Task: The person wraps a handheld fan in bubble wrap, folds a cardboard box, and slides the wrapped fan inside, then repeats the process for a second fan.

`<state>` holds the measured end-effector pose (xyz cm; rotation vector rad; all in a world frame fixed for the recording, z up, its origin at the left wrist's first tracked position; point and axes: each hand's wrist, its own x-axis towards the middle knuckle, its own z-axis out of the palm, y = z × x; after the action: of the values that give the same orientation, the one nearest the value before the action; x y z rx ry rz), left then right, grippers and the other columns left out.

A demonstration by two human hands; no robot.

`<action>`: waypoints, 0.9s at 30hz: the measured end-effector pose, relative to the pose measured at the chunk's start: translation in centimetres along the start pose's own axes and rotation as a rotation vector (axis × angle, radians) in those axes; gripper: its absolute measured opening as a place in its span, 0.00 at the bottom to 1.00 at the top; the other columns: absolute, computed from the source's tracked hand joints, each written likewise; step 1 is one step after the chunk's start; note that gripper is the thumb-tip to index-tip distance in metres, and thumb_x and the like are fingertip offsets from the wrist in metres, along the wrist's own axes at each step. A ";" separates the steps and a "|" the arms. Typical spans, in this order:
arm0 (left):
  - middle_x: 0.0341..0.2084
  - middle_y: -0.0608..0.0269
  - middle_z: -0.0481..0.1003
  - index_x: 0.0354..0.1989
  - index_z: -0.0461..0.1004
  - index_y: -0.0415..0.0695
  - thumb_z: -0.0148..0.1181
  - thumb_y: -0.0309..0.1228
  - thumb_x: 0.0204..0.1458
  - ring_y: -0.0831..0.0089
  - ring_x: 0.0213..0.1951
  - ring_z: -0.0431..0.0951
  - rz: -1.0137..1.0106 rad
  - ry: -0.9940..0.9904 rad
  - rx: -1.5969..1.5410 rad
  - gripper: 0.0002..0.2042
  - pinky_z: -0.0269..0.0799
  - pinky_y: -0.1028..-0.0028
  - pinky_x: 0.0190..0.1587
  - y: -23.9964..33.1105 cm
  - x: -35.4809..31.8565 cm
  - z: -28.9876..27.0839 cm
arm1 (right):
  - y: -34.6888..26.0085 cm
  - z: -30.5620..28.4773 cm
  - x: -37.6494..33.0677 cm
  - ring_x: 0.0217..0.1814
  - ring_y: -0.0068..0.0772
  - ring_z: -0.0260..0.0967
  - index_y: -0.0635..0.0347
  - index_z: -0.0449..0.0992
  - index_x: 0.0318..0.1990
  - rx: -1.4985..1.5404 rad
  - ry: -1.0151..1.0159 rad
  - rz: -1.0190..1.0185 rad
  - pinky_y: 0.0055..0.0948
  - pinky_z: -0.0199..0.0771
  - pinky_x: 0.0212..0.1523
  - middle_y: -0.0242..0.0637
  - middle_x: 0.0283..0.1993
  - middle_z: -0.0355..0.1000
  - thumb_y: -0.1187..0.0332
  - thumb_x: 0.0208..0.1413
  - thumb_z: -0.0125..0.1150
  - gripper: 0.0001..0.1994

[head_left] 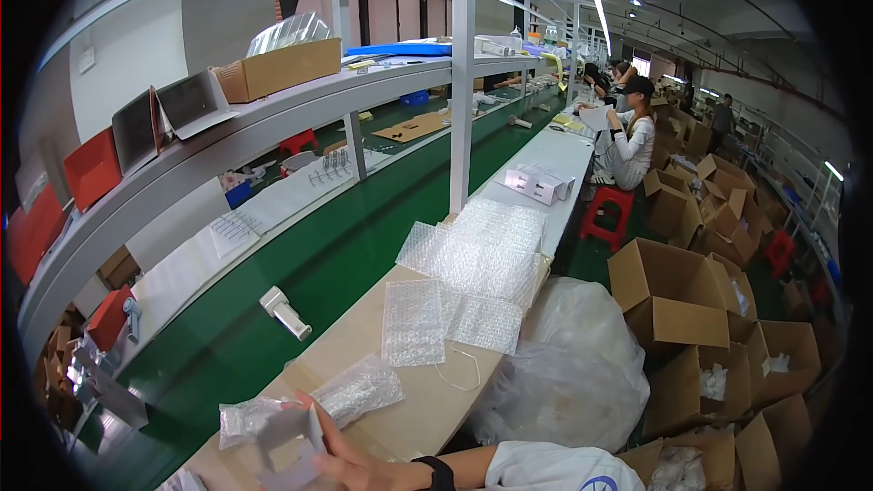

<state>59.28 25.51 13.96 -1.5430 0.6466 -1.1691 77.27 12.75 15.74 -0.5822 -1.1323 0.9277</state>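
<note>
My right hand [350, 462] comes in from the lower right, a black band on its wrist. Its fingers are closed on a pale grey, thin-walled box [289, 444] that looks open at one side. What lies inside the box I cannot make out. Just beyond it, bubble-wrapped packets [359, 391] rest on the beige worktop [364, 336]. Farther along the worktop lie flat sheets of bubble wrap [482, 250], overlapping one another, with a thin white loop of string [464, 373] beside them. My left hand does not show.
A green conveyor belt [218, 332] runs along the left, carrying a white device [285, 313]. A grey post [462, 82] rises beyond the worktop. To the right are a large clear plastic bag [582, 355] and several open cartons [668, 291]. A person [632, 136] sits farther down the line.
</note>
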 end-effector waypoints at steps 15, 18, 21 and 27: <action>0.55 0.42 0.61 0.52 0.61 0.43 0.68 0.35 0.39 0.47 0.56 0.63 -1.311 0.141 -0.639 0.31 0.61 0.53 0.58 -1.7 10.4 -1.8 | -3.6 2.3 -1.0 0.74 0.39 0.47 0.65 0.44 0.71 -0.030 -0.105 -0.017 0.39 0.44 0.72 0.46 0.69 0.52 0.58 0.59 0.54 0.38; 0.55 0.42 0.61 0.52 0.61 0.43 0.67 0.35 0.39 0.49 0.56 0.63 -1.576 0.162 -0.769 0.30 0.60 0.54 0.59 -2.1 12.6 -2.4 | -3.8 2.5 -0.9 0.74 0.39 0.46 0.65 0.44 0.70 -0.017 -0.092 -0.019 0.39 0.43 0.72 0.46 0.68 0.53 0.59 0.58 0.54 0.38; 0.55 0.43 0.61 0.51 0.61 0.44 0.67 0.35 0.39 0.50 0.56 0.63 -1.849 0.185 -0.934 0.30 0.60 0.54 0.59 -2.1 13.9 -1.7 | -2.7 2.3 0.3 0.73 0.39 0.48 0.65 0.46 0.70 -0.030 -0.063 0.019 0.39 0.45 0.71 0.45 0.67 0.54 0.59 0.58 0.54 0.37; 0.55 0.48 0.62 0.51 0.60 0.45 0.66 0.30 0.40 0.56 0.59 0.62 -0.658 -0.029 -1.278 0.29 0.59 0.55 0.61 -6.0 3.9 -2.8 | -4.0 4.7 1.1 0.69 0.38 0.53 0.66 0.51 0.67 0.290 -0.179 -0.452 0.38 0.48 0.69 0.45 0.65 0.57 0.65 0.58 0.51 0.31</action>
<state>57.26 22.89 20.91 -3.0104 0.9862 -1.2281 74.27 11.41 21.06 -0.0001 -1.1961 0.7380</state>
